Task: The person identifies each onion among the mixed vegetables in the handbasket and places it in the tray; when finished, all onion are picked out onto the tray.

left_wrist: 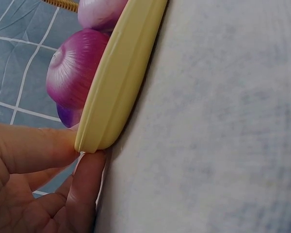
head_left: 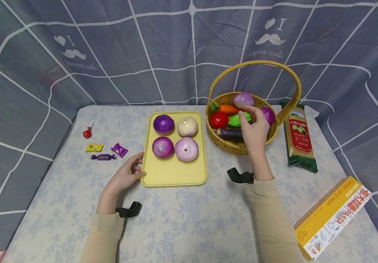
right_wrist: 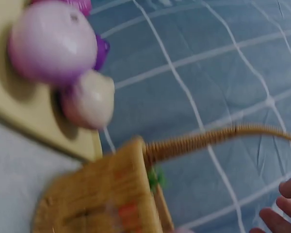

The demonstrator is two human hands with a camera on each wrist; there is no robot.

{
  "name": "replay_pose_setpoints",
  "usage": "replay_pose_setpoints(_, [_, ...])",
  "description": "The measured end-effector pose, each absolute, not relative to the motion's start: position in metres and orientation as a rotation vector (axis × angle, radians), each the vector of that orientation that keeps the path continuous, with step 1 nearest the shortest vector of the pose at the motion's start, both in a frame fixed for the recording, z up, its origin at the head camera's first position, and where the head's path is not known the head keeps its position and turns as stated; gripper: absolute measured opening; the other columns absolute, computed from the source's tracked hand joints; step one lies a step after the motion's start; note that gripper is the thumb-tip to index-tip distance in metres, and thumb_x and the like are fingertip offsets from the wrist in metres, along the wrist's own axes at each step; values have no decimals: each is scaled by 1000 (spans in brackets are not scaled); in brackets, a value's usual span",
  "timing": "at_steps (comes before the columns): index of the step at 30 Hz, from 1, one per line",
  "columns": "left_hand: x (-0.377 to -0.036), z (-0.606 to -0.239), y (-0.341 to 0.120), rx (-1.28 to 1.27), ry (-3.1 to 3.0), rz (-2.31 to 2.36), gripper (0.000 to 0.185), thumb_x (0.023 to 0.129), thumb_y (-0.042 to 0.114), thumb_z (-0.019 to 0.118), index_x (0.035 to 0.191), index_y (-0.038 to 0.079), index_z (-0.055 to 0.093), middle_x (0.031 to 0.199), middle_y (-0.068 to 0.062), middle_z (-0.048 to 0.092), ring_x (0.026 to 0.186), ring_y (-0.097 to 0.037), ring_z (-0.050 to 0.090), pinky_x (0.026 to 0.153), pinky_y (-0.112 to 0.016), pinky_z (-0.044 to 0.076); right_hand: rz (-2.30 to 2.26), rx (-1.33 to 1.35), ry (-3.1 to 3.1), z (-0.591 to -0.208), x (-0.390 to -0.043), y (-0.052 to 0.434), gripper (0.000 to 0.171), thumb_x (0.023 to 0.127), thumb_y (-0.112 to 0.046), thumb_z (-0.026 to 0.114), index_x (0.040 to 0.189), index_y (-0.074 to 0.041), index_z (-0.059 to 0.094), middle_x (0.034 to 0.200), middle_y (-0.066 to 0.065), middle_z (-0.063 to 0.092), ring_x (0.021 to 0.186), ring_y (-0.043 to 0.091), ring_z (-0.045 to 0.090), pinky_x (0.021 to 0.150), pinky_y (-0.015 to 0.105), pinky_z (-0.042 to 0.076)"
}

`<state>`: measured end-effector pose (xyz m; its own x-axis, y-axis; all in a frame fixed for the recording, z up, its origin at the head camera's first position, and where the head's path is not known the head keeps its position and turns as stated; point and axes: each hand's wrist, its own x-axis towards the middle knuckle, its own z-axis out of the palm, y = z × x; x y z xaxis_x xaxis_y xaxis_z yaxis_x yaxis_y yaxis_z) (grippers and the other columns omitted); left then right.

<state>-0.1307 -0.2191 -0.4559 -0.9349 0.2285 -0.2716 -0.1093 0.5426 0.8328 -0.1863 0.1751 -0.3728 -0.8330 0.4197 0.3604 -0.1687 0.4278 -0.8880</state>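
On the cream-yellow tray (head_left: 172, 175) sit several onions: a dark purple one (head_left: 163, 124), a whitish one (head_left: 187, 126), a magenta one (head_left: 163, 147) and a pale lilac one (head_left: 186, 149). My left hand (head_left: 128, 171) pinches the tray's left edge, thumb and fingertips at the rim (left_wrist: 106, 97). Above the wicker basket (head_left: 228, 147) is my right hand (head_left: 256, 128), fingers loosely bent and apart, holding nothing visible. Beneath and around it in the basket lie a pale onion (head_left: 243, 99), a purple onion (head_left: 268, 115), a carrot (head_left: 228, 109), a tomato (head_left: 219, 119), a green vegetable (head_left: 236, 119) and an eggplant (head_left: 229, 133).
The basket's tall handle (head_left: 258, 62) arches over it. Rightward lie a pasta bag (head_left: 299, 135) and a yellow pasta box (head_left: 332, 217). At left are a red lollipop (head_left: 87, 132) and wrapped candies (head_left: 103, 157). A grey curtain (head_left: 176, 47) hangs behind the table.
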Motion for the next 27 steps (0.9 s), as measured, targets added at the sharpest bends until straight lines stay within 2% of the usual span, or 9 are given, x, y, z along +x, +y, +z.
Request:
replay_pose_setpoints(5, [-129, -454, -218, 95, 2423, 1367, 72, 92, -2, 61, 154, -2, 25, 133, -23, 45, 103, -26, 50, 77, -20, 46, 1412, -373, -2130, -376, -194, 195, 30, 91, -20, 69, 116, -4, 69, 115, 12, 68, 105, 24, 59, 86, 21, 44])
replay_pose_setpoints(7, [-129, -453, -218, 102, 2417, 1378, 72, 92, -2, 61, 154, -3, 24, 133, -24, 45, 104, -27, 50, 76, -19, 46, 1402, -412, -2137, -376, -195, 202, 32, 91, -22, 70, 118, -4, 68, 117, 12, 67, 107, 25, 59, 86, 21, 44])
replay_pose_setpoints(11, [-129, -453, -218, 119, 2407, 1394, 72, 92, -2, 61, 154, -2, 24, 133, -24, 45, 104, -28, 50, 74, -19, 47, 1365, -457, -2185, -378, -197, 213, 40, 89, -27, 71, 123, -5, 65, 125, 12, 63, 113, 28, 58, 95, 34, 48])
replay_pose_setpoints(14, [-130, -453, -219, 123, 2409, 1391, 72, 92, -2, 61, 154, -2, 24, 133, -24, 45, 103, -27, 50, 73, -19, 47, 1342, -486, -2230, -380, -197, 220, 48, 88, -30, 73, 128, -5, 62, 131, 13, 58, 119, 29, 55, 101, 41, 46])
replay_pose_setpoints(20, [-131, -455, -221, 106, 2424, 1372, 71, 91, -3, 61, 153, -2, 26, 132, -24, 45, 101, -25, 50, 74, -20, 48, 1312, -510, -2311, -384, -201, 227, 57, 87, -29, 73, 135, -7, 55, 138, 14, 52, 129, 29, 47, 110, 41, 40])
replay_pose_setpoints(27, [-132, -456, -221, 90, 2420, 1356, 72, 92, 0, 61, 154, 1, 25, 135, -23, 45, 105, -28, 51, 78, -22, 48, 1251, -512, -2419, -390, -206, 232, 70, 86, -30, 74, 145, -7, 44, 147, 14, 43, 135, 32, 42, 113, 47, 36])
